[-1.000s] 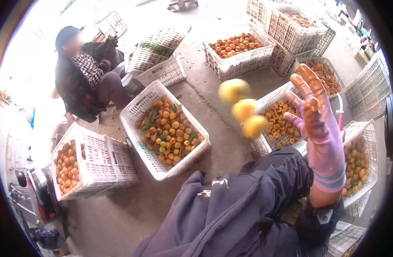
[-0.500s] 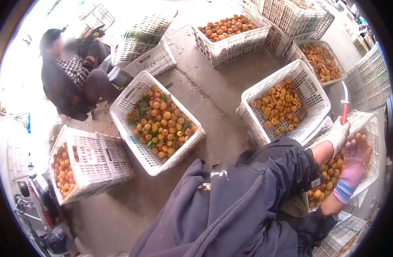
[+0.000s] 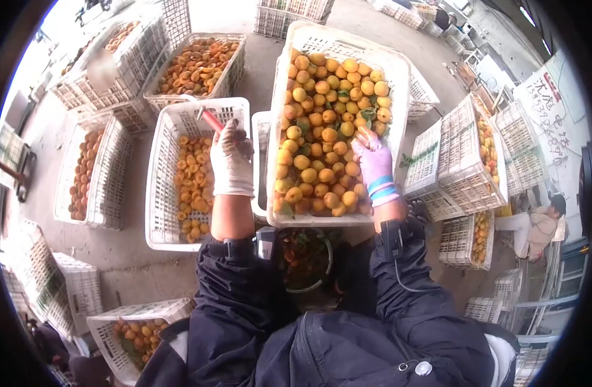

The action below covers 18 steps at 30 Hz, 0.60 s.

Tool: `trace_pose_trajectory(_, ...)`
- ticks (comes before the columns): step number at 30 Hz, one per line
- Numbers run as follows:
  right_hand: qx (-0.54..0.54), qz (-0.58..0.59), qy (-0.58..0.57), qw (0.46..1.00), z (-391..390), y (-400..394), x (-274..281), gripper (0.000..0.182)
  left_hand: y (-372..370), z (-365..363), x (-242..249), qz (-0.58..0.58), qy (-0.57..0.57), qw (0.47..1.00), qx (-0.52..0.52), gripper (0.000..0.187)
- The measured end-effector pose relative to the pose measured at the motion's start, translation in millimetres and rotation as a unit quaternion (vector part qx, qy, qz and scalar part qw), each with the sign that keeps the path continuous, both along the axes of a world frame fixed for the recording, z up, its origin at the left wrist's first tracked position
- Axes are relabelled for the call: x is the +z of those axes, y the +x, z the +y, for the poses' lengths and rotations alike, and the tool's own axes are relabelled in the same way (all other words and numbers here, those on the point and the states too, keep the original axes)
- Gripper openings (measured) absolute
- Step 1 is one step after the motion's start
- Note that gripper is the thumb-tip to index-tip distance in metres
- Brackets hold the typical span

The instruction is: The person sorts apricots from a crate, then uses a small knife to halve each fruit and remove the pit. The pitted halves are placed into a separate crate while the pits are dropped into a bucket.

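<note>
My left hand [image 3: 231, 158], in a white glove, grips a red-handled knife [image 3: 211, 120] over the white crate of halved apricots [image 3: 164, 193]. My right hand [image 3: 372, 158], in a purple glove, reaches into the full crate of whole orange apricots [image 3: 399, 71] in front of me; its fingers are down among the fruit [image 3: 321, 122] and I cannot see whether they hold one. A bucket of pits and scraps [image 3: 305, 258] sits between my knees, below that crate.
White plastic crates stand all around: apricots at the left [image 3: 83, 171], back left [image 3: 196, 64], right [image 3: 486, 151] and lower left [image 3: 138, 332]. Empty crates are stacked at the far left [image 3: 57, 290]. A seated person [image 3: 534, 226] works at the right. Bare concrete floor lies between.
My view swung right, from the crates beside the seated worker to the full crate in front. My right hand dropped from tossing apricots into the whole fruit; my left hand with the knife came into view.
</note>
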State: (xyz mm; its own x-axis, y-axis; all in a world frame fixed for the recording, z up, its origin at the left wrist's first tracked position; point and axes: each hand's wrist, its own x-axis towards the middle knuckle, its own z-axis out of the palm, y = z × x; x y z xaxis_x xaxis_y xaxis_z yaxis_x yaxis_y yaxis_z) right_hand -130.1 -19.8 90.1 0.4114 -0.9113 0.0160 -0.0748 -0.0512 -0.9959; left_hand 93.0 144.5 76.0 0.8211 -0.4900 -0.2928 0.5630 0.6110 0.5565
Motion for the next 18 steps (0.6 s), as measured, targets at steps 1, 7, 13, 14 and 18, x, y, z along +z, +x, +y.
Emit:
trace_pose_trajectory(1, 0.066, 0.280, -0.233, 0.929, -11.1, -8.3, -2.7, 0.059, -1.4, -1.6, 0.3, -0.001, 0.008, 1.000, 0.005, 0.018)
trace_pose_trajectory(7, 0.100, 0.312, -0.253, 0.910, -40.4, 15.7, -20.7, 0.063, -1.8, -10.3, -5.4, -0.002, -0.007, 0.999, -0.035, 0.015)
trace_pose_trajectory(13, 0.062, 0.277, -0.399, 0.872, -67.1, 84.7, -10.8, 0.046, -4.1, -13.3, -0.5, -0.008, 0.028, 0.999, -0.042, 0.015)
trace_pose_trajectory(14, 0.061, 0.275, -0.396, 0.874, -71.5, 95.9, -7.9, 0.046, -4.0, -14.6, -0.4, -0.006, 0.026, 0.999, -0.039, 0.015)
trace_pose_trajectory(18, 0.147, 0.204, -0.390, 0.886, -74.0, 145.8, 7.5, 0.028, -10.9, -16.4, 9.0, -0.010, 0.067, 0.997, -0.023, 0.013)
